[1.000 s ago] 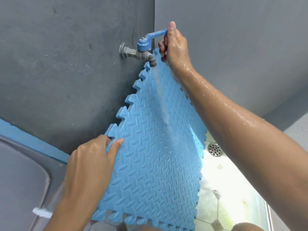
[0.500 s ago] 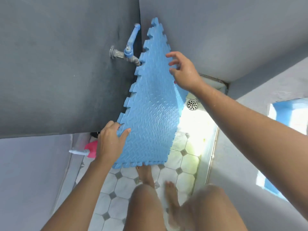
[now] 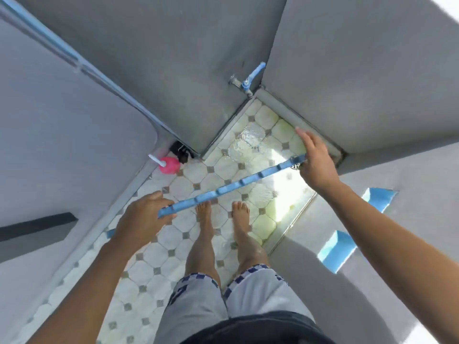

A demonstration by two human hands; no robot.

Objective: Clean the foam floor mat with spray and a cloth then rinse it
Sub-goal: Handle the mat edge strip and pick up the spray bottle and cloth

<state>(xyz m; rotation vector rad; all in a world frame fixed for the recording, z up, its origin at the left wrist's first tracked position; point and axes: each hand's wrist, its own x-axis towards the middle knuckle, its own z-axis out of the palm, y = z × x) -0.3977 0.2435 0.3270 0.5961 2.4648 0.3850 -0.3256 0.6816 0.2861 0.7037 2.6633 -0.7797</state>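
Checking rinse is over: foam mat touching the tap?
Apart. Head view shows the foam mat held edge-on between both hands, with bare wall and floor between it and the tap.

Grey walls (image 3: 173,70) close the upper frame around a tiled floor (image 3: 223,167), open at centre, with a tap (image 3: 244,81) jutting at upper right, a pink bottle (image 3: 169,165) at centre left, and bare feet (image 3: 221,219) below.
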